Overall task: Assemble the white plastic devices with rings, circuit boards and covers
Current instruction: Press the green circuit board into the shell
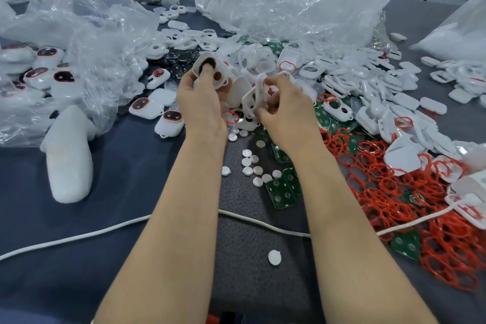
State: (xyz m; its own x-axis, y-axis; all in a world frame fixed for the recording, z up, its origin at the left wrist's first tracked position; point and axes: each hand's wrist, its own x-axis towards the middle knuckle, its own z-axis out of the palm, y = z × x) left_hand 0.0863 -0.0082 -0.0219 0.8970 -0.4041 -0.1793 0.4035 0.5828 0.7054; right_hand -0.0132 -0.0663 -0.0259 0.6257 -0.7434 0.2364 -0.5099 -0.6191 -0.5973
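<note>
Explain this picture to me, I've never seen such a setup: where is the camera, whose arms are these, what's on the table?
There is no machine here: a person works with bare hands, and the single camera sits on their head, looking forward and down, so both forearms reach in from below. The left hand grips a white shell, its thumb pressed at a dark round opening. The right hand pinches a white frame. On the table lie loose parts: red rings at the right, green circuit boards, small white discs and many white plastic pieces. At the left lie devices with red-rimmed dark windows, beside clear plastic bags. A white cable crosses the front.
</note>
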